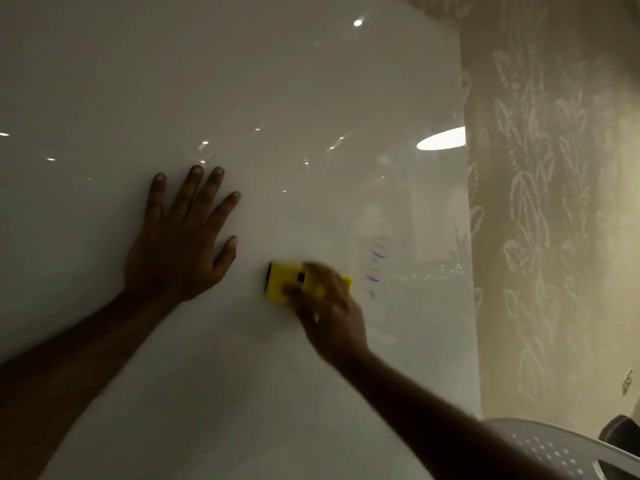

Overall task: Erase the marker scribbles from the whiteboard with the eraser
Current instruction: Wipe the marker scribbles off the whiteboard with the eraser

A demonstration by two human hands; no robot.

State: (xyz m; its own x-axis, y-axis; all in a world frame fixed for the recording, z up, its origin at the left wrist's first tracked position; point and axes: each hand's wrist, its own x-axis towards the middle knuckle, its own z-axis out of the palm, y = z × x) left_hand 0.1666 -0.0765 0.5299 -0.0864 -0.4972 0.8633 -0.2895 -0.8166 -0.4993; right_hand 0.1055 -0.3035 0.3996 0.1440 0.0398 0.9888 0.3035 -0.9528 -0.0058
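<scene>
A glossy whiteboard [242, 98] fills most of the view. Faint blue and red marker strokes [375, 268] remain near its right side, in a short vertical run. My right hand [329, 310] grips a yellow eraser [282, 284] with a dark felt edge and presses it against the board, just left of the strokes; the hand is motion-blurred. My left hand [183, 237] lies flat on the board with fingers spread, to the left of the eraser, holding nothing.
Leaf-patterned wallpaper [554, 202] runs along the board's right edge. A grey perforated plastic chair back [554, 448] sits at the bottom right corner. Ceiling lights reflect on the board's surface.
</scene>
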